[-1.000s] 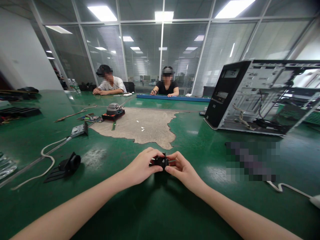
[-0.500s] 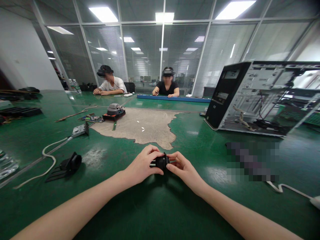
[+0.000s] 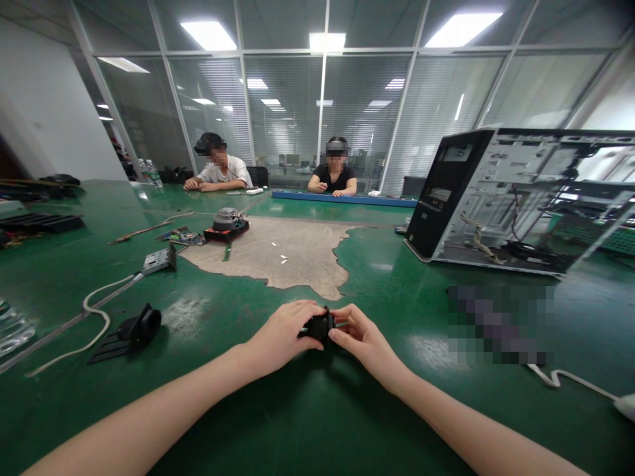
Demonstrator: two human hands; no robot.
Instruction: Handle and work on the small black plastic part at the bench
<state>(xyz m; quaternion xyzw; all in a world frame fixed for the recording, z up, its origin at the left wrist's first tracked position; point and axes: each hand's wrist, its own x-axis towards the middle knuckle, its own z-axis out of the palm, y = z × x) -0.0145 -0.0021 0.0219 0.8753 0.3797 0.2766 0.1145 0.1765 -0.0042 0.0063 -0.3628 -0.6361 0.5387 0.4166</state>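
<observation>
Both hands meet over the green table, holding a small black part (image 3: 320,328) with a rounded body and a raised rim on its right end; its exact kind does not show. My left hand (image 3: 284,332) grips the body, thumb below and fingers over the top. At the rim, my right hand (image 3: 363,336) pinches the part between thumb and fingers. The fingers cover much of it. A black piece with a round ring and flat prongs (image 3: 137,328) lies on the table to the left of my left hand.
An opened computer tower (image 3: 446,198) stands at right, near a blurred-out dark object (image 3: 496,324) with a white cable. At left are a metal bracket (image 3: 157,259), a cable (image 3: 106,311) and a plastic bottle (image 3: 14,327). A grey device (image 3: 227,221) sits beyond. Two people sit across the table.
My left fingers have shifted further over the black part, hiding more of its left end. My right hand keeps its hold. The view has tilted slightly, and the person in black has lowered a hand.
</observation>
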